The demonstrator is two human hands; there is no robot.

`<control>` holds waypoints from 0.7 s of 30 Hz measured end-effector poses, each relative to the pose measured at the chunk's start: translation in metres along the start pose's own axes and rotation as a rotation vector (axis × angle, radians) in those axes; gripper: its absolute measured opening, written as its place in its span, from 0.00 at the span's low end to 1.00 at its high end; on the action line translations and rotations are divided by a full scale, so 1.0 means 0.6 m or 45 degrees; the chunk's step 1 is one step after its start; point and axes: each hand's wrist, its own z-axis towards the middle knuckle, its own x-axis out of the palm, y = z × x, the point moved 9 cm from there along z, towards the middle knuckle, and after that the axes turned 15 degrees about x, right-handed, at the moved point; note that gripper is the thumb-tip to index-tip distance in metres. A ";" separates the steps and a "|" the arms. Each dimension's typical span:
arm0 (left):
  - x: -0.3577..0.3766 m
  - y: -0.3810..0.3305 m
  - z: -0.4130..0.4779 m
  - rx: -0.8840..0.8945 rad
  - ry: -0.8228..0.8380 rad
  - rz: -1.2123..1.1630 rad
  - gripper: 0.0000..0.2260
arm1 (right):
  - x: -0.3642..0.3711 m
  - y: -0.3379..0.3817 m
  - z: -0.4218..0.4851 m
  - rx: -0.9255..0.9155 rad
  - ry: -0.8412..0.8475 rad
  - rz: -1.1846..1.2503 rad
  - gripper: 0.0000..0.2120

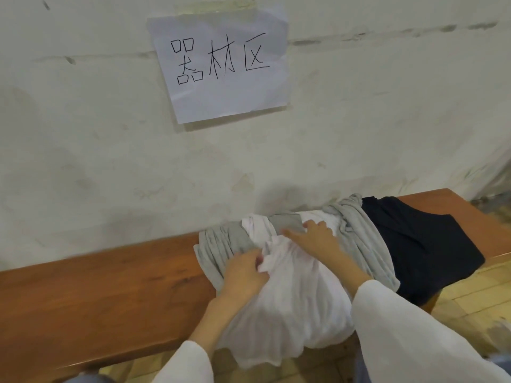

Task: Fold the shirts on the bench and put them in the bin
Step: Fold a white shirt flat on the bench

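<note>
Pale scuffed wall [83,161] fills the upper two thirds of the frame. Brown wooden bench [96,294] runs from lower left to right of centre; both ends cut off by the frame edges, right part hidden under cloth. Tiled floor [470,294] at lower right, blurred.

White shirt [290,299], centre bottom: crumpled, unfolded, draped over the bench's front edge and hanging toward the floor. Dark shirt [414,239] lies flat on the bench to the right, its left edge under the grey shirt [221,244]. The grey one is bunched in ridges and partly under the white, so its outline is hard to make out.

Paper sign [221,64], upper centre, taped to the wall, handwritten characters.

Left hand [243,272] pinches a fold of the white shirt. Right hand [312,239] lies on the white and grey cloth, fingers spread; motion blur, cannot tell if it grips. Both white sleeves cut off at bottom.
</note>
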 end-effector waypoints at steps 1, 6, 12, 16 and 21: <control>0.000 -0.030 -0.003 0.134 0.027 -0.007 0.04 | 0.012 0.007 -0.003 -0.012 0.061 -0.088 0.43; 0.046 -0.157 -0.062 0.629 0.480 0.175 0.11 | 0.024 -0.007 -0.048 -0.118 0.153 -0.532 0.08; -0.013 -0.152 -0.066 0.484 0.329 0.139 0.19 | -0.110 -0.007 -0.103 -0.244 -0.182 0.314 0.05; -0.163 -0.141 -0.029 0.486 -0.244 0.154 0.21 | -0.172 0.027 -0.180 -0.555 -0.599 1.056 0.02; -0.202 -0.019 0.024 0.304 -0.603 0.250 0.32 | -0.086 0.135 -0.093 -0.741 -0.237 0.714 0.30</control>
